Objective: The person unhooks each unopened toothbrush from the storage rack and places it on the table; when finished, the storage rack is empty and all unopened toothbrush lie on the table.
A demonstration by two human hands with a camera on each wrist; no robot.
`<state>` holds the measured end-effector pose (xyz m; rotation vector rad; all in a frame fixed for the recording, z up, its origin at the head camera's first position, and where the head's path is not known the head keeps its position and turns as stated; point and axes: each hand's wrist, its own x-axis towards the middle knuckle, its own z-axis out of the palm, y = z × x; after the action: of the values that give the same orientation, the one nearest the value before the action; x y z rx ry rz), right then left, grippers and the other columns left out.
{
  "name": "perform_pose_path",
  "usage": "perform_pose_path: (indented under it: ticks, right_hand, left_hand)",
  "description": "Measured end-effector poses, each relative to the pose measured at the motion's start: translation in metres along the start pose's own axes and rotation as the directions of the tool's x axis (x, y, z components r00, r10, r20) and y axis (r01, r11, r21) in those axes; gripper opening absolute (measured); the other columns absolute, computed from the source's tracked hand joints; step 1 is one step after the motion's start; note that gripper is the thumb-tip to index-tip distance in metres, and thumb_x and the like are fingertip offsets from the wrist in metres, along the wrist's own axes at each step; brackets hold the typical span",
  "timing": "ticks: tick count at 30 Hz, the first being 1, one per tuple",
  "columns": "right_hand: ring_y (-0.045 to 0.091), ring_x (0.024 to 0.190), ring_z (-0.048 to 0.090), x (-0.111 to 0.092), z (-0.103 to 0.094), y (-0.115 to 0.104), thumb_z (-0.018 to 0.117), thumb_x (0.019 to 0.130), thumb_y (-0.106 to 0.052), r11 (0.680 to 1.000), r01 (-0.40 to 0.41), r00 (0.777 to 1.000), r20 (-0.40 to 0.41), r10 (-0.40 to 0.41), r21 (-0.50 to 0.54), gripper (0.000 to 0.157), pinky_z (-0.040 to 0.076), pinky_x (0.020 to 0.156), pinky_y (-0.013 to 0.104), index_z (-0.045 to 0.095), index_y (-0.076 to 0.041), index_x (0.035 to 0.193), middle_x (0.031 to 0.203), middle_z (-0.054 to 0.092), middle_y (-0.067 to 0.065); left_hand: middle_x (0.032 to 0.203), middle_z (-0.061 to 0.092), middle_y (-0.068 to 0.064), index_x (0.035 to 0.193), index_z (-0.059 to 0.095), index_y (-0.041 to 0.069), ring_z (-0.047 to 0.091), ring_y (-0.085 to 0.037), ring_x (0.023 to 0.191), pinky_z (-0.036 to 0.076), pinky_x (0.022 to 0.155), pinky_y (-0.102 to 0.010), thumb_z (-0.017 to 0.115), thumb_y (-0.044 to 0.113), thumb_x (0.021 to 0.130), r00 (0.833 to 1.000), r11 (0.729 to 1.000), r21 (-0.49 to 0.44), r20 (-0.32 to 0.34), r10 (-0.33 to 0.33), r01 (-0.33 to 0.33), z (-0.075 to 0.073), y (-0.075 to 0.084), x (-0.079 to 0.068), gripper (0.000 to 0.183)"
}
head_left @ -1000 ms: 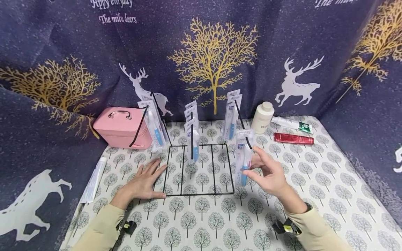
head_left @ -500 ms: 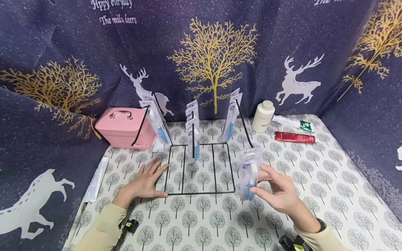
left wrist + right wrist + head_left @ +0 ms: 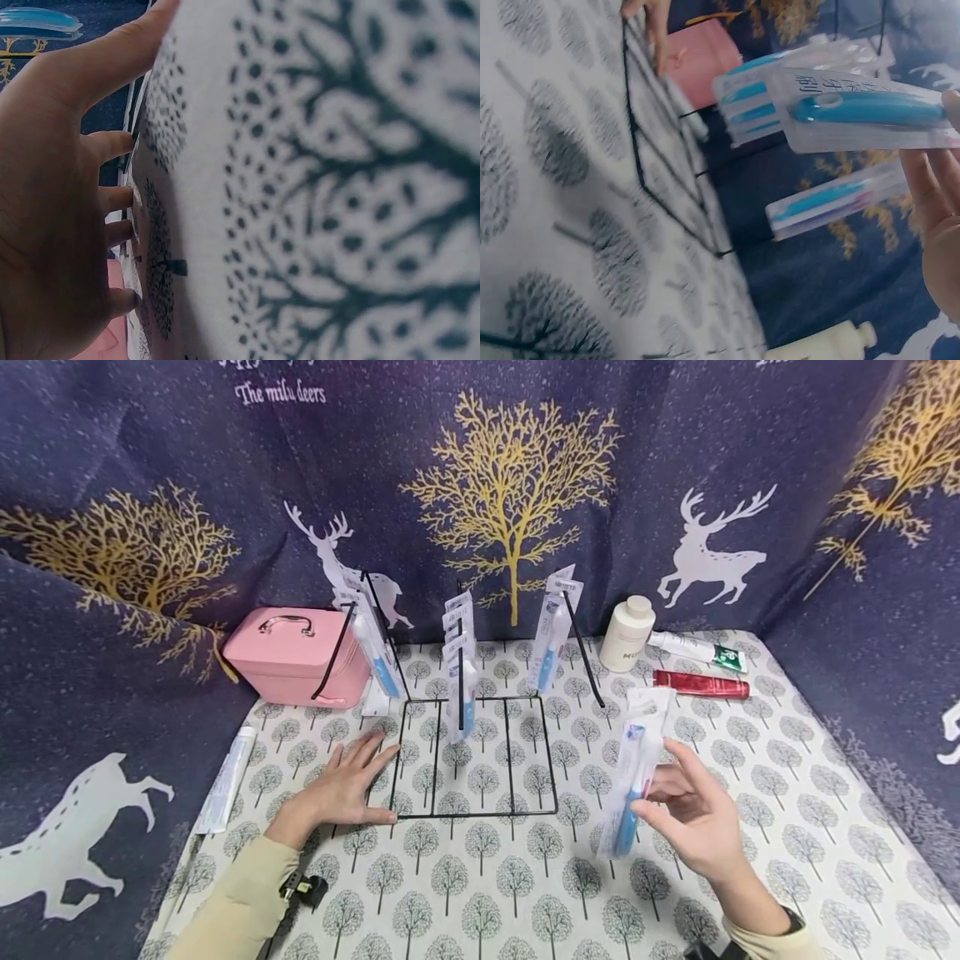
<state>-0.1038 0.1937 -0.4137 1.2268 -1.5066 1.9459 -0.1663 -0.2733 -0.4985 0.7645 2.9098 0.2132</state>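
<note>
In the head view my right hand [image 3: 697, 814] pinches a packaged toothbrush [image 3: 636, 768] by its edge, in front of and to the right of a black wire rack [image 3: 480, 816]. Its blue handle points down; the right wrist view shows the clear pack [image 3: 862, 112] close up. My left hand [image 3: 341, 785] lies spread on the cloth, thumb at the rack's front left corner. Other packaged toothbrushes hang from the rack's prongs: a left group [image 3: 375, 647], a middle row [image 3: 461, 668] and a right group [image 3: 553, 631].
A pink case [image 3: 300, 656] stands behind on the left, near a white tube [image 3: 227, 781]. At the back right are a cream bottle [image 3: 628, 633], a white tube with a green cap [image 3: 697, 650] and a red tube [image 3: 701, 684]. A patterned cloth covers the table.
The right hand has drawn the packaged toothbrush off the right prong and carried it toward me and to the right. The left hand stays at the rack's corner.
</note>
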Motion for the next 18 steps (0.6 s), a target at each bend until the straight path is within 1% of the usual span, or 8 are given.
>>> perform_pose_path:
  ticks: [1,3,4,7,11,12,15,18]
  right_hand:
    - [0.019,0.086,0.066,-0.002,-0.003,0.001,0.062,0.067,0.025,0.997,-0.070,0.997,-0.020,0.070,-0.024,0.077,0.055,0.075,0.024,0.022,0.020,0.132,0.099,0.066,0.020]
    - [0.017,0.084,0.066,-0.006,-0.008,0.005,0.059,0.065,0.030,0.977,-0.201,0.979,-0.059,0.197,-0.071,0.080,0.055,0.071,0.023,0.023,0.017,0.135,0.099,0.067,0.016]
    - [0.016,0.083,0.066,-0.008,-0.010,0.008,0.058,0.064,0.031,0.961,-0.260,0.964,-0.078,0.253,-0.097,0.081,0.055,0.070,0.023,0.023,0.015,0.136,0.098,0.067,0.014]
    - [0.012,0.080,0.065,-0.012,-0.016,0.019,0.059,0.068,0.027,0.890,-0.428,0.903,-0.117,0.414,-0.158,0.082,0.055,0.070,0.023,0.025,0.007,0.139,0.096,0.067,0.006]
    - [0.011,0.080,0.065,-0.015,-0.022,0.036,0.064,0.073,0.016,0.807,-0.563,0.827,-0.121,0.549,-0.179,0.080,0.055,0.073,0.023,0.025,0.000,0.142,0.095,0.067,0.004]
    - [0.011,0.080,0.065,-0.016,-0.023,0.040,0.064,0.074,0.015,0.798,-0.581,0.814,-0.115,0.569,-0.163,0.080,0.055,0.073,0.023,0.025,0.000,0.142,0.095,0.066,0.006]
    - [0.012,0.078,0.066,-0.018,-0.025,0.053,0.065,0.076,0.011,0.752,-0.647,0.762,-0.100,0.639,-0.127,0.079,0.055,0.072,0.024,0.025,-0.002,0.142,0.093,0.065,0.013]
    - [0.013,0.077,0.066,-0.021,-0.025,0.064,0.066,0.076,0.006,0.675,-0.730,0.684,-0.109,0.721,-0.109,0.079,0.056,0.071,0.027,0.025,-0.006,0.143,0.093,0.065,0.016]
  left_hand:
    - [0.153,0.008,-0.016,0.147,0.017,0.019,0.008,-0.038,0.139,0.012,0.104,-0.068,0.054,0.079,0.063,1.000,1.000,-0.003,0.004,-0.002,0.002,-0.001,0.000,0.000,0.111]
    - [0.153,0.008,-0.015,0.147,0.016,0.019,0.008,-0.038,0.139,0.012,0.104,-0.067,0.053,0.080,0.063,1.000,1.000,0.002,0.008,-0.002,0.002,-0.001,0.000,0.000,0.111]
    - [0.153,0.007,-0.016,0.147,0.016,0.019,0.008,-0.038,0.139,0.012,0.104,-0.068,0.053,0.080,0.062,1.000,1.000,0.006,0.009,-0.001,0.001,0.000,-0.001,0.000,0.111]
    - [0.153,0.008,-0.016,0.147,0.017,0.019,0.009,-0.039,0.138,0.012,0.103,-0.069,0.052,0.081,0.062,1.000,1.000,0.018,0.002,0.000,0.000,0.002,-0.002,0.001,0.111]
    - [0.153,0.008,-0.015,0.147,0.016,0.020,0.008,-0.038,0.139,0.011,0.103,-0.068,0.052,0.081,0.062,1.000,1.000,0.012,0.006,-0.008,0.008,0.002,-0.002,0.001,0.111]
    - [0.153,0.008,-0.015,0.147,0.016,0.020,0.007,-0.038,0.139,0.011,0.104,-0.068,0.053,0.080,0.062,1.000,1.000,0.009,0.009,-0.011,0.011,0.002,-0.001,0.001,0.111]
    - [0.153,0.009,-0.015,0.147,0.016,0.019,0.008,-0.039,0.138,0.012,0.103,-0.069,0.053,0.080,0.062,1.000,1.000,0.005,0.010,-0.013,0.013,0.001,0.000,0.000,0.111]
    - [0.153,0.008,-0.015,0.147,0.016,0.020,0.008,-0.039,0.138,0.011,0.103,-0.068,0.053,0.081,0.062,1.000,1.000,0.009,0.011,-0.013,0.012,0.002,-0.001,0.001,0.111]
